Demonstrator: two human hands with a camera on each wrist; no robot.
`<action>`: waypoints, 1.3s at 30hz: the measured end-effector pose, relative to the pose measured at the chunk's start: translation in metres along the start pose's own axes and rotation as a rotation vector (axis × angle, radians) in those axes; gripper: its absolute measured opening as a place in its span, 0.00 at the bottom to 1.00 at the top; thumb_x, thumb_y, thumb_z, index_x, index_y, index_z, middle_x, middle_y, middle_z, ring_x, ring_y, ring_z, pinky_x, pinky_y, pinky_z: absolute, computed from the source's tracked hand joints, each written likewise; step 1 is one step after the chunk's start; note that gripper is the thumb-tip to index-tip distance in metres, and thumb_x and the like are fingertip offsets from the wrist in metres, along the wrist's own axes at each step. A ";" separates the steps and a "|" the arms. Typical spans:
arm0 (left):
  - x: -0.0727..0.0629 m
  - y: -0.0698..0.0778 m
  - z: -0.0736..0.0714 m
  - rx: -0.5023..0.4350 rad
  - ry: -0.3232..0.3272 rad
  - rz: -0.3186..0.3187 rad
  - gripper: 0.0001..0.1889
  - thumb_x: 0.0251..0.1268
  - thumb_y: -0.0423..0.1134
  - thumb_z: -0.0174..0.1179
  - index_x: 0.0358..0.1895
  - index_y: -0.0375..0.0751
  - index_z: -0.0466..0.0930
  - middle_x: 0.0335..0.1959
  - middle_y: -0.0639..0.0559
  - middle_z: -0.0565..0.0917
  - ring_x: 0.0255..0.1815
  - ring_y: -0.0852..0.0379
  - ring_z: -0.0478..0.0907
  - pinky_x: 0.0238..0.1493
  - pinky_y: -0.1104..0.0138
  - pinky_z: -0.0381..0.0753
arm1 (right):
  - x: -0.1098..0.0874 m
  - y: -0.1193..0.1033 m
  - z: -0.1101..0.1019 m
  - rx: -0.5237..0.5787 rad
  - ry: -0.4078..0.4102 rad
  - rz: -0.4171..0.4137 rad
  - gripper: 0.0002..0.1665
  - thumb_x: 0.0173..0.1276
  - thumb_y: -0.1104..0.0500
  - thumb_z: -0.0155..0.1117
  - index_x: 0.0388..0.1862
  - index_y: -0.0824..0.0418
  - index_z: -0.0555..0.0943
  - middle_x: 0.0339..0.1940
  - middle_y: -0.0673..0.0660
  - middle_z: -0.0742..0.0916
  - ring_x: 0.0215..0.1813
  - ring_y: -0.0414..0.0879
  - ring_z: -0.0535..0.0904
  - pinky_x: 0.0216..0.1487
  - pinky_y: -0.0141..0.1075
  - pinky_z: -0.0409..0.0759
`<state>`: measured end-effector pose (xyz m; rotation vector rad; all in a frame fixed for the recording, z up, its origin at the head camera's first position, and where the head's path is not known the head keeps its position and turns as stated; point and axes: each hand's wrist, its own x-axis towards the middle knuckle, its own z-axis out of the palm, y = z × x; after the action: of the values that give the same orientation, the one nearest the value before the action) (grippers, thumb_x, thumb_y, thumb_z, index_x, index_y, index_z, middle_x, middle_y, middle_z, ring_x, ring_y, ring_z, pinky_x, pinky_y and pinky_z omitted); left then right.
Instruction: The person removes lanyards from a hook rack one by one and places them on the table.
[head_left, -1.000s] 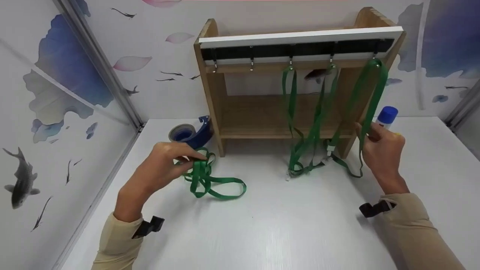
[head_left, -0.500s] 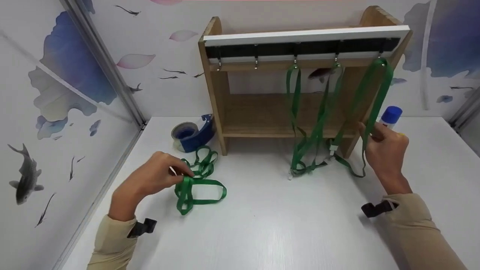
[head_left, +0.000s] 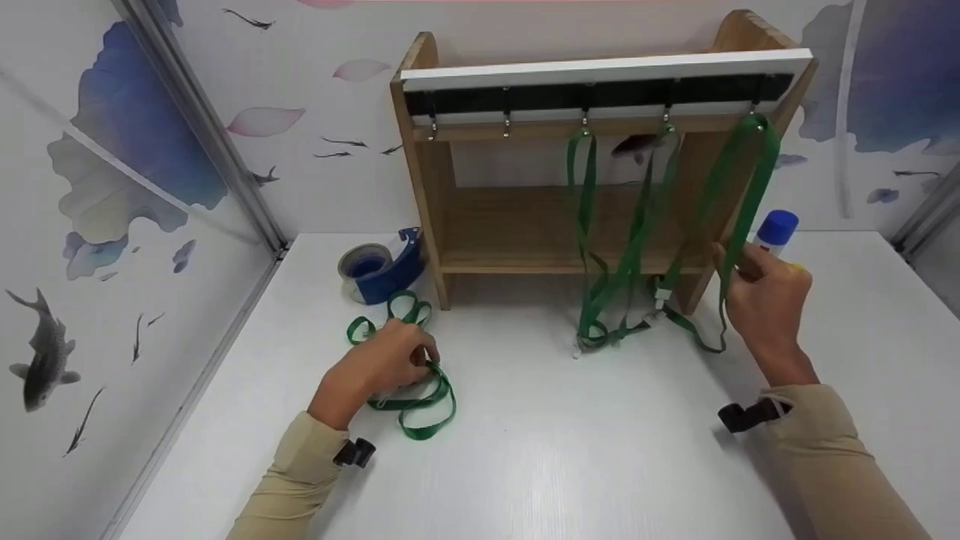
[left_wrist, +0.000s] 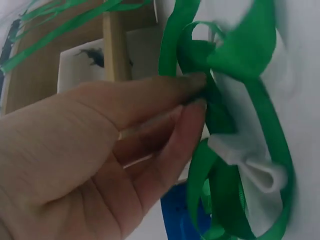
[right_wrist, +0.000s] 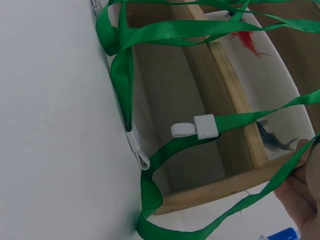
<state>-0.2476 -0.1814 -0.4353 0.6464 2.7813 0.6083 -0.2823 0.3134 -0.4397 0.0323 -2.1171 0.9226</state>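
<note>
My left hand pinches a green lanyard over the white table. Up close in the left wrist view, thumb and fingertips meet on the ribbon, and a white plastic clip dangles just beyond them. At the right side of a wooden rack, my right hand holds the side board's edge. The rightmost hanging lanyard runs down across its fingers. Two more green lanyards hang from neighbouring hooks, their lower ends tangled on the table. In the right wrist view, only part of the right hand shows.
On the rack's black strip, two left-hand hooks bear nothing. A blue tape dispenser stands left of the rack, close to more loose green ribbon. Behind my right hand is a blue-capped glue stick.
My left hand first drew the lanyard toward me and left, then moved right, its fingers now lower on the ribbon. The right hand has stayed at the rack's side.
</note>
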 end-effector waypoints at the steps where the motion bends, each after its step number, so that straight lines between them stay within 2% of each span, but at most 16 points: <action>1: 0.000 0.001 0.001 0.030 0.011 -0.009 0.09 0.68 0.29 0.72 0.47 0.41 0.94 0.39 0.50 0.92 0.38 0.58 0.82 0.49 0.58 0.91 | 0.000 0.000 0.000 -0.001 -0.003 0.003 0.18 0.75 0.56 0.75 0.48 0.73 0.91 0.42 0.71 0.94 0.45 0.68 0.92 0.45 0.08 0.67; 4: -0.001 0.003 0.003 0.113 0.048 -0.016 0.05 0.67 0.30 0.75 0.42 0.40 0.95 0.41 0.48 0.90 0.42 0.56 0.82 0.51 0.58 0.90 | 0.002 -0.001 0.000 0.000 -0.011 0.013 0.18 0.76 0.55 0.75 0.48 0.72 0.91 0.43 0.71 0.94 0.46 0.69 0.92 0.45 0.08 0.67; 7: -0.005 0.005 0.003 0.140 0.058 -0.016 0.04 0.66 0.31 0.76 0.41 0.40 0.95 0.41 0.47 0.90 0.42 0.56 0.83 0.52 0.58 0.90 | 0.003 -0.001 -0.001 0.002 -0.014 0.017 0.18 0.76 0.55 0.75 0.48 0.72 0.91 0.43 0.70 0.94 0.47 0.68 0.92 0.45 0.09 0.67; 12: -0.013 0.007 -0.001 0.078 0.000 -0.058 0.04 0.66 0.30 0.75 0.41 0.39 0.94 0.36 0.48 0.91 0.37 0.57 0.83 0.47 0.57 0.91 | 0.004 -0.001 -0.002 0.000 -0.010 0.014 0.18 0.76 0.56 0.75 0.48 0.72 0.91 0.43 0.70 0.94 0.46 0.67 0.92 0.45 0.08 0.67; 16: -0.019 0.007 -0.005 0.037 -0.045 -0.116 0.03 0.67 0.31 0.75 0.40 0.41 0.93 0.35 0.51 0.89 0.40 0.57 0.82 0.46 0.57 0.90 | 0.003 -0.001 -0.001 0.001 -0.005 0.013 0.17 0.76 0.56 0.75 0.47 0.72 0.91 0.42 0.70 0.94 0.46 0.68 0.92 0.45 0.08 0.67; 19: -0.024 0.005 -0.008 0.023 -0.072 -0.136 0.03 0.67 0.32 0.75 0.41 0.43 0.92 0.36 0.52 0.89 0.42 0.56 0.81 0.46 0.56 0.88 | 0.003 0.000 0.001 0.007 -0.005 0.013 0.17 0.76 0.56 0.75 0.48 0.71 0.91 0.43 0.70 0.94 0.46 0.65 0.92 0.44 0.08 0.68; 21: -0.028 0.004 -0.013 0.000 -0.085 -0.117 0.06 0.68 0.33 0.76 0.45 0.43 0.92 0.40 0.50 0.90 0.45 0.55 0.83 0.49 0.55 0.89 | 0.002 0.000 0.002 0.013 -0.005 0.013 0.17 0.76 0.55 0.75 0.48 0.70 0.92 0.43 0.70 0.94 0.44 0.46 0.94 0.44 0.08 0.69; 23: -0.030 0.005 -0.020 -0.021 -0.082 -0.074 0.11 0.68 0.35 0.76 0.51 0.42 0.92 0.45 0.48 0.91 0.48 0.52 0.86 0.52 0.53 0.90 | 0.001 0.000 0.003 0.020 -0.005 0.011 0.16 0.76 0.56 0.75 0.48 0.70 0.92 0.43 0.70 0.94 0.42 0.26 0.90 0.44 0.08 0.69; 24: -0.031 0.007 -0.024 -0.030 -0.072 -0.042 0.13 0.68 0.36 0.76 0.54 0.41 0.91 0.48 0.46 0.92 0.50 0.51 0.87 0.54 0.52 0.91 | 0.001 0.000 0.004 0.020 -0.003 0.011 0.17 0.76 0.55 0.75 0.48 0.70 0.92 0.43 0.70 0.94 0.40 0.19 0.86 0.43 0.09 0.70; 26: -0.030 0.013 -0.034 -0.039 -0.021 0.027 0.18 0.69 0.37 0.76 0.59 0.40 0.90 0.52 0.44 0.91 0.53 0.48 0.88 0.57 0.50 0.90 | 0.000 -0.001 0.003 0.022 -0.001 0.006 0.17 0.76 0.55 0.75 0.48 0.70 0.91 0.42 0.70 0.94 0.40 0.18 0.85 0.44 0.09 0.70; 29: -0.023 0.028 -0.045 -0.056 0.120 0.111 0.18 0.71 0.39 0.74 0.62 0.40 0.88 0.55 0.45 0.91 0.56 0.47 0.88 0.59 0.51 0.90 | 0.000 -0.001 0.003 0.016 0.002 0.006 0.18 0.76 0.55 0.74 0.49 0.72 0.91 0.41 0.70 0.94 0.43 0.46 0.94 0.44 0.09 0.69; 31: -0.015 0.041 -0.050 -0.084 0.221 0.149 0.18 0.73 0.39 0.72 0.62 0.41 0.87 0.57 0.46 0.91 0.56 0.48 0.89 0.59 0.52 0.91 | 0.000 -0.001 0.002 0.013 0.000 0.010 0.18 0.77 0.55 0.74 0.49 0.72 0.91 0.42 0.70 0.94 0.45 0.65 0.93 0.45 0.08 0.68; 34: 0.001 0.060 -0.050 -0.133 0.341 0.196 0.17 0.76 0.40 0.70 0.64 0.43 0.86 0.59 0.48 0.90 0.56 0.49 0.90 0.60 0.56 0.91 | 0.000 -0.001 0.002 0.007 -0.005 0.020 0.18 0.77 0.55 0.73 0.50 0.71 0.91 0.43 0.70 0.94 0.47 0.67 0.92 0.45 0.08 0.68; 39: 0.035 0.092 -0.040 -0.201 0.464 0.270 0.18 0.79 0.41 0.68 0.66 0.42 0.84 0.60 0.47 0.90 0.58 0.52 0.89 0.62 0.60 0.90 | -0.002 0.000 0.002 0.008 -0.011 0.021 0.18 0.77 0.55 0.74 0.51 0.70 0.91 0.44 0.69 0.94 0.47 0.66 0.93 0.45 0.08 0.68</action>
<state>-0.2565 -0.1036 -0.3635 0.9472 3.0022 1.2153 -0.2821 0.3116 -0.4422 0.0192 -2.1276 0.9447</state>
